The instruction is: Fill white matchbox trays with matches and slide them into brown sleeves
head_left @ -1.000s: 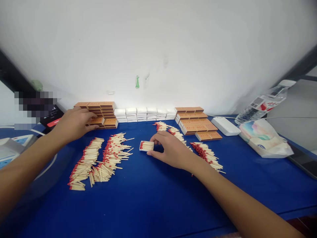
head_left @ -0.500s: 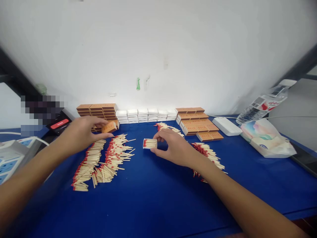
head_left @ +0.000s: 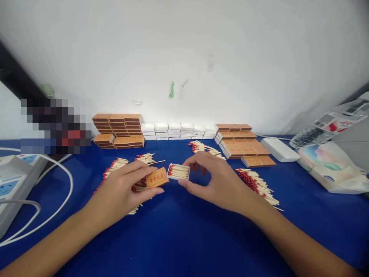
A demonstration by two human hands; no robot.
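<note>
Between the thumb and fingers of my left hand (head_left: 129, 184) is an orange matchbox sleeve (head_left: 157, 178) with red lettering, its near end facing the tray. My right hand (head_left: 210, 179) grips a small white matchbox tray (head_left: 186, 177) by its right end. Red-headed matches (head_left: 178, 170) lie side by side inside that tray. Sleeve and tray are almost touching at the middle of the blue table; whether they meet I cannot tell. Loose matches (head_left: 113, 167) lie behind and under my left hand, partly hidden by it. Another match pile (head_left: 258, 184) lies right of my right wrist.
Orange matchboxes are stacked at the back left (head_left: 118, 123) and back right (head_left: 242, 148). White trays (head_left: 175, 130) are piled between them along the wall. A white device (head_left: 281, 149), a tissue pack (head_left: 331, 165) and a plastic bottle (head_left: 325, 127) stand right; a power strip (head_left: 17, 184) with cables lies left.
My left hand has brought the sleeve from the back-left stack rightward and nearer, up to the tray. My right hand still holds the filled tray. The view has shifted slightly.
</note>
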